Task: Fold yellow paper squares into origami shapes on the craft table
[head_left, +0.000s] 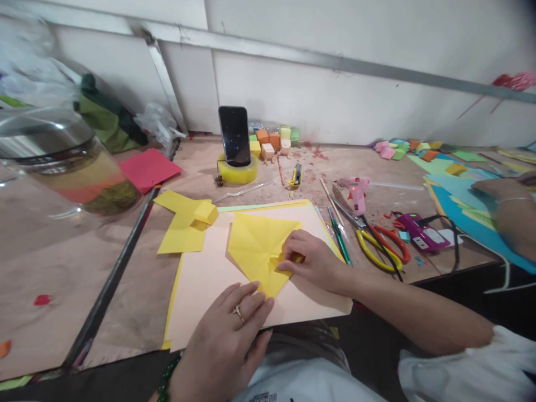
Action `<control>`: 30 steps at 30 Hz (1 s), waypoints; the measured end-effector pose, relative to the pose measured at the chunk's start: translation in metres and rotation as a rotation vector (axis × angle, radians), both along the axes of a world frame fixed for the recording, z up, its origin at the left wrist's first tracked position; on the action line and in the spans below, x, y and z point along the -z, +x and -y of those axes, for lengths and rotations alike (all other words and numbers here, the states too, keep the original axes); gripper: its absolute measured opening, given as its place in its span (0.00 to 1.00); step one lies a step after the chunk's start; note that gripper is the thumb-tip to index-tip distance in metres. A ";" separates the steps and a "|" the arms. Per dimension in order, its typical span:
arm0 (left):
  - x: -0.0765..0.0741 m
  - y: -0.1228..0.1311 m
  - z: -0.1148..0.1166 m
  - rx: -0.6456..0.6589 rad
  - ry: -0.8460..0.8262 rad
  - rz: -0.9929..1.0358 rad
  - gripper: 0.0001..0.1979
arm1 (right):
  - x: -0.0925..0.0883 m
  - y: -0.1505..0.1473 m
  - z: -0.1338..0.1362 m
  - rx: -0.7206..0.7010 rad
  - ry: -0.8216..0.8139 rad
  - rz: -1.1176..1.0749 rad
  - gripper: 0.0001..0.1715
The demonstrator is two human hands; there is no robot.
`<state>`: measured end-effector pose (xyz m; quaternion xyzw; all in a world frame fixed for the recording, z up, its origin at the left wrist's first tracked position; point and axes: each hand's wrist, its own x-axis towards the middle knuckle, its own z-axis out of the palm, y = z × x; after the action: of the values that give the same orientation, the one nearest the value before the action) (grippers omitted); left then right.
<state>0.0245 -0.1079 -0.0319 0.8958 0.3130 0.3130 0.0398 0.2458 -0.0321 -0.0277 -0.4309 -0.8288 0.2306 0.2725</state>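
Observation:
A creased sheet of yellow paper [260, 231] lies on a stack of pale peach sheets [209, 285] at the table's front edge. My right hand [310, 257] is over the paper's right side, thumb and bent fingers pinched on a small folded yellow piece; whether that piece belongs to the sheet I cannot tell. My left hand [230, 329], with a ring, rests its stretched fingers on the sheet's lower tip. Left of the stack are yellow paper pieces [182, 231] and a small yellow paper cube [206, 212].
A phone [234, 137] stands in a tape roll [238, 170] at the back. Scissors [383, 254], a pink glue gun [355, 192] and a purple power socket [422, 231] lie right. A large glass jar [71, 167] is left. Another person's hand [511, 195] is far right.

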 end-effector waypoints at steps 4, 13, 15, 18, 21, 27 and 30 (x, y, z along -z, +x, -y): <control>0.000 0.000 0.000 0.006 0.027 -0.007 0.14 | 0.000 0.000 0.000 -0.004 0.002 0.003 0.14; -0.002 -0.001 0.000 0.030 -0.018 0.031 0.14 | 0.000 0.000 0.000 0.003 0.003 0.003 0.14; -0.004 -0.003 0.000 0.027 -0.053 0.032 0.14 | 0.000 0.000 0.000 0.000 0.003 -0.004 0.14; -0.006 -0.007 0.002 -0.007 -0.105 0.035 0.16 | 0.000 0.000 -0.001 -0.008 0.003 -0.008 0.14; -0.007 -0.009 0.002 -0.032 -0.129 0.046 0.20 | 0.000 0.000 -0.001 -0.011 0.002 -0.004 0.14; -0.008 -0.004 -0.001 0.028 -0.097 0.006 0.17 | -0.001 0.000 0.000 -0.006 0.011 0.005 0.14; -0.009 0.000 0.000 0.016 -0.115 0.010 0.13 | -0.001 0.000 0.001 -0.007 0.006 0.014 0.14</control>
<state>0.0243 -0.1077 -0.0229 0.8928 0.3232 0.2989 0.0952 0.2460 -0.0329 -0.0266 -0.4289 -0.8328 0.2261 0.2673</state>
